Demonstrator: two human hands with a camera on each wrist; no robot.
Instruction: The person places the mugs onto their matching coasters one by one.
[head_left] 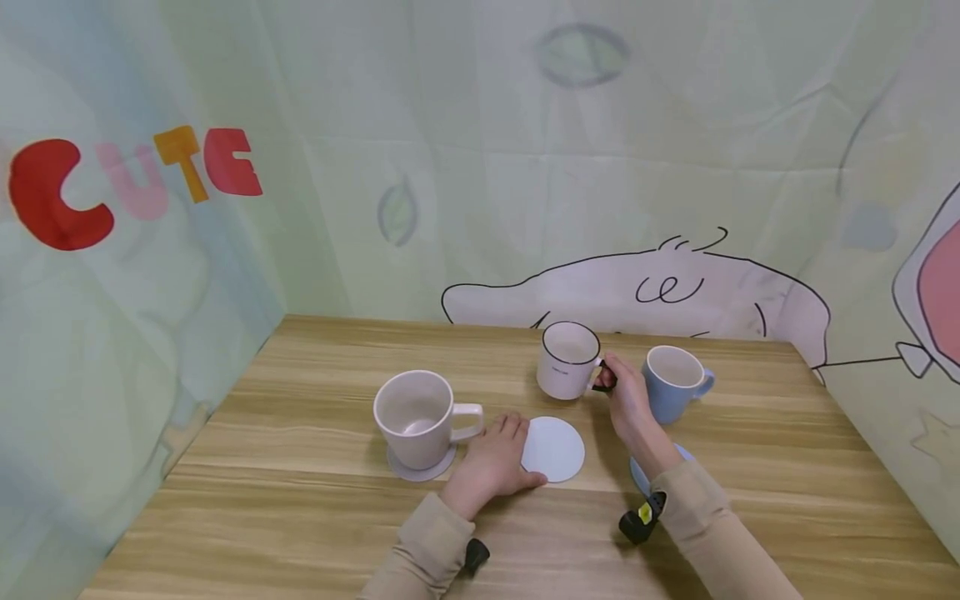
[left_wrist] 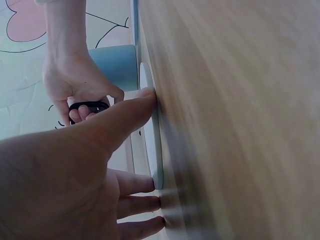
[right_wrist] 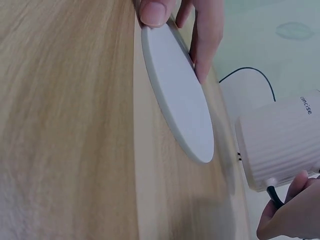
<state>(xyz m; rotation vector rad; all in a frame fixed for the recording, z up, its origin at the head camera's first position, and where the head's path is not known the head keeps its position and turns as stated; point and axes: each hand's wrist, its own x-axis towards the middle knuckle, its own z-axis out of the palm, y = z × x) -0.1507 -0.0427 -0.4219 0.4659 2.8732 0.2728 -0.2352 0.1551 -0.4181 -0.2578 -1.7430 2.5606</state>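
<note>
My right hand (head_left: 626,396) grips the black handle of a white mug (head_left: 564,371) with a black rim. The right wrist view shows a gap between that mug's base and the tabletop. My left hand (head_left: 491,462) lies beside a round white coaster (head_left: 555,450), holding its left part between thumb (right_wrist: 154,12) and fingers at the rim. To the left stands a larger pale mug (head_left: 414,425) on a round coaster (head_left: 420,473), its handle close to the left hand. A blue mug (head_left: 667,392) stands just right of the right hand.
Partly hidden under the right forearm lies a blue coaster (head_left: 641,477). The wooden table (head_left: 300,517) meets a printed cloth backdrop (head_left: 450,208) at the back and left. A black wrist camera (head_left: 637,525) hangs below the right sleeve.
</note>
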